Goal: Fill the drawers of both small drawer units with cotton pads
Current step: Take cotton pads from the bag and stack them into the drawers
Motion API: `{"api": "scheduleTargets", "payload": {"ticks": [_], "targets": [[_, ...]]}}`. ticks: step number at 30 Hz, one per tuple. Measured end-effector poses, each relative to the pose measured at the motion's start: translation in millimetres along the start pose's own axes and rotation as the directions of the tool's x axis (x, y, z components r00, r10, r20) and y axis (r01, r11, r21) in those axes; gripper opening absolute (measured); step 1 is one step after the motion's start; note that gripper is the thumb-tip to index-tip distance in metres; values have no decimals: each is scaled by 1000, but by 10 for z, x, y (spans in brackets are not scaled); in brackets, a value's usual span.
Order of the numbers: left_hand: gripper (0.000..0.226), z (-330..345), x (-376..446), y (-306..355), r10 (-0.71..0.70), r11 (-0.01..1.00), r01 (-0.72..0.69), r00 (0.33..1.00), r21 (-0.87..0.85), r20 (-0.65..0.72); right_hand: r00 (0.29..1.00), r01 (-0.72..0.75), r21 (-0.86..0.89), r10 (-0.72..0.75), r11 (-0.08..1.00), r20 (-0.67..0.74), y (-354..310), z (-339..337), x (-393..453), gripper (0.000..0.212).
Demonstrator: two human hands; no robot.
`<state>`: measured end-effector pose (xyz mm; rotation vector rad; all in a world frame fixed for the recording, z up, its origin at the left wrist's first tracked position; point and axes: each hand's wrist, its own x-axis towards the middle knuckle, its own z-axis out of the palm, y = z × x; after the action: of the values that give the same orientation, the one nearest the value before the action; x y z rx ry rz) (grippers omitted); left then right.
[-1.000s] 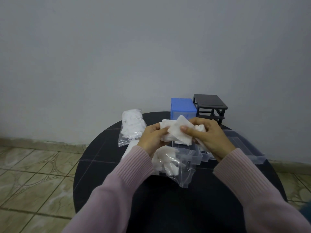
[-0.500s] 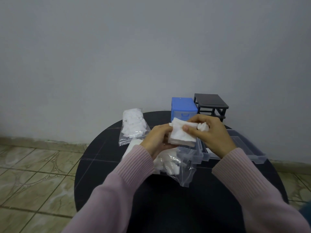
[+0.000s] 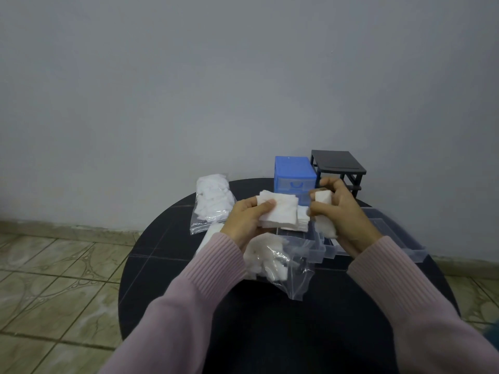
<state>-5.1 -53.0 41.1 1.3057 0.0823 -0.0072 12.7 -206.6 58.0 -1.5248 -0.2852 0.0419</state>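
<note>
left hand (image 3: 244,222): we see it gripping a stack of square cotton pads (image 3: 280,213), thumb on top, held above the table
right hand (image 3: 337,211): fingers curled round a smaller bunch of pads (image 3: 322,197); more white shows under the palm
gap: the two hands sit close together, stack and bunch just apart
clear drawers (image 3: 321,248): pulled out, lying on the table under and right of the hands; we can't tell how full they are
blue drawer unit (image 3: 294,172): far side of the table, upright, one clear drawer front showing
black drawer unit (image 3: 339,168): just right of the blue one, frame slots look open
open bag (image 3: 272,261): clear plastic with pads inside, lying below the left wrist
second bag (image 3: 212,202): full of pads, at the table's left edge, well apart from the units
table (image 3: 167,255): round, dark; tiled floor at left, grey wall behind
sleeves: pink knit on both arms
</note>
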Motion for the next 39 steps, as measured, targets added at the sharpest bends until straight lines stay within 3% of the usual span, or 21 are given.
{"api": "scheduleTargets", "payload": {"ticks": [3, 12, 16, 20, 25, 29, 36, 39], "targets": [[15, 0, -17, 13, -6, 1000, 6, 1000, 1, -29, 997, -64, 179, 54, 982, 62, -30, -12, -3, 54], [11, 28, -39, 33, -29, 1000, 29, 999, -9, -33, 996, -63, 401, 34, 914, 79, -81, 27, -51, 21], [11, 22, -45, 44, -26, 1000, 25, 999, -11, -41, 994, -65, 319, 34, 945, 102, -59, 11, -63, 13], [13, 23, -53, 45, -28, 999, 27, 999, -25, -36, 998, -61, 202, 56, 977, 31, -13, -19, -15, 14], [14, 26, -57, 34, -30, 1000, 30, 999, -3, -18, 992, -127, 526, 100, 841, 80, -76, -62, -13, 26], [13, 34, -58, 12, -31, 999, 31, 1000, 29, 3, 993, -109, 295, 87, 949, 85, -90, -27, -26, 43], [13, 68, -78, 5, -14, 1000, 14, 999, 1, 53, 998, 22, -34, -20, 999, 61, -5, 3, -31, 30], [19, 79, -84, -2, -13, 1000, 14, 998, -2, 64, 997, 72, -64, -70, 995, 45, 2, 28, -42, 30]]}}
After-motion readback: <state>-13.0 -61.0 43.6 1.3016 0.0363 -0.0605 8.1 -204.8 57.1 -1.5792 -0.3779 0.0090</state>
